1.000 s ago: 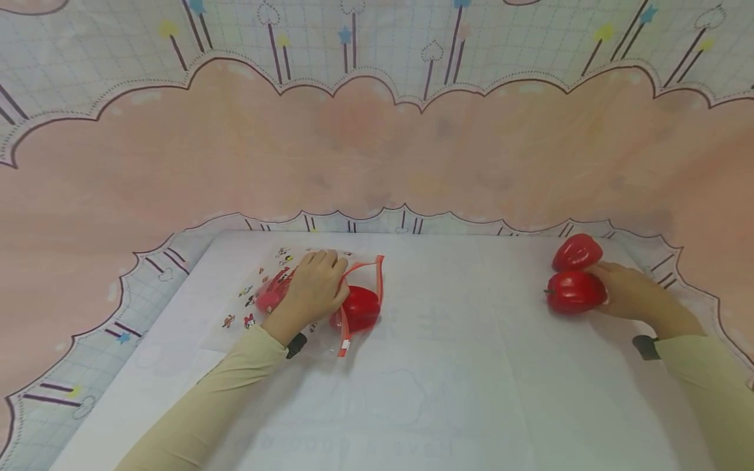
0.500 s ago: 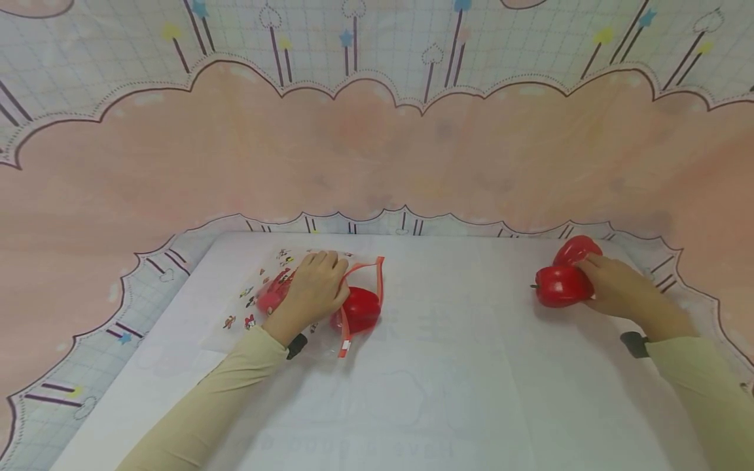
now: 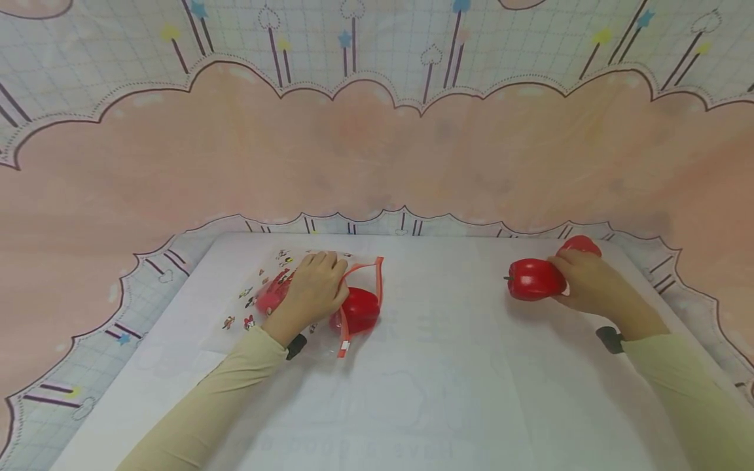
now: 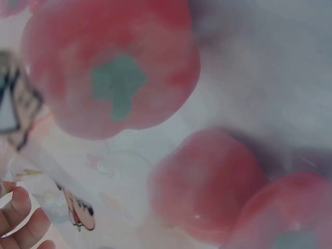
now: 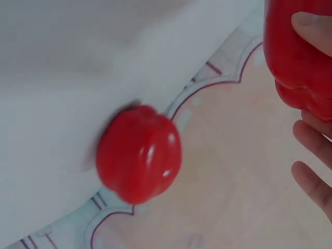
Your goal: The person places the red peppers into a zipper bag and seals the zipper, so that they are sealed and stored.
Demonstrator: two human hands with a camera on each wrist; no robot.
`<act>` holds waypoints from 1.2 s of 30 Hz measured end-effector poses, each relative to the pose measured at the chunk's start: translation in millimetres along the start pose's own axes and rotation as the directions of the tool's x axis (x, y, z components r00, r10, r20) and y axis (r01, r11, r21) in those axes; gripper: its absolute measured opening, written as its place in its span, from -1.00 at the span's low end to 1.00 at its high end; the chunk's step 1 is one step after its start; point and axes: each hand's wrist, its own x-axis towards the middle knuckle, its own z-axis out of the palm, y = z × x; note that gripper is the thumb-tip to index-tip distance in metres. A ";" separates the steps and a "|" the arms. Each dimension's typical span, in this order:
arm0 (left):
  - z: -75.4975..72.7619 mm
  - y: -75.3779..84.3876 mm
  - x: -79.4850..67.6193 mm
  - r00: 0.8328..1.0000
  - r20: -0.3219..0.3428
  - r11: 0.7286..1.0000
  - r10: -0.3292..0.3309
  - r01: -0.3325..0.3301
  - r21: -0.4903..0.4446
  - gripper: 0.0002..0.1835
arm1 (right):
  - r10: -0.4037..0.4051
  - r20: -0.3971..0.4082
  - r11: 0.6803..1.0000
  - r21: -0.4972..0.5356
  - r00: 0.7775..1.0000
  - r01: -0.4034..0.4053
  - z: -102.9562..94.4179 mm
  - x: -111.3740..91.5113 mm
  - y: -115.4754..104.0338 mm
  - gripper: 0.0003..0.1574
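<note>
On the left of the table lies a clear plastic bag (image 3: 250,307) with cartoon prints and an orange-edged mouth. My left hand (image 3: 315,284) grips it near that mouth. One red bell pepper (image 3: 360,309) sits at the opening. Through the plastic, the left wrist view shows several red peppers (image 4: 114,57), blurred. My right hand (image 3: 586,281) holds another red bell pepper (image 3: 535,280) a little above the table, stem toward the left; its thumb and fingers (image 5: 314,142) show in the right wrist view. Behind that hand a further red bell pepper (image 5: 139,155) rests on the table, partly hidden in the head view.
A white covered table (image 3: 436,379) stretches between the two hands. Behind it and at both sides hangs a peach and white patterned cloth (image 3: 377,157). Dark wrist straps (image 3: 609,340) show at the sleeves.
My right hand has lifted one pepper from beside the other and carried it leftward. The other pepper stays at the back right. My left hand and the bag have not moved.
</note>
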 end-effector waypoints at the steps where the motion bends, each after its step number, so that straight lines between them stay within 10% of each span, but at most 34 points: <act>1: -0.2 0.1 -0.1 1.000 0.002 1.000 -0.001 0.001 0.000 -0.71 | -0.011 -0.007 1.000 -0.003 1.000 0.011 -0.4 1.4 -2.8 -0.07; 18: 0.8 -0.2 0.1 1.000 0.014 1.000 -0.010 0.010 0.001 -0.70 | -0.230 -0.135 0.972 0.026 0.964 0.235 4.4 31.8 -46.4 -0.12; 36: 0.6 -1.4 1.3 1.000 0.006 1.000 -0.013 0.013 -0.002 -0.72 | -0.384 -0.029 0.917 0.109 0.923 0.384 8.3 68.6 -122.8 -0.17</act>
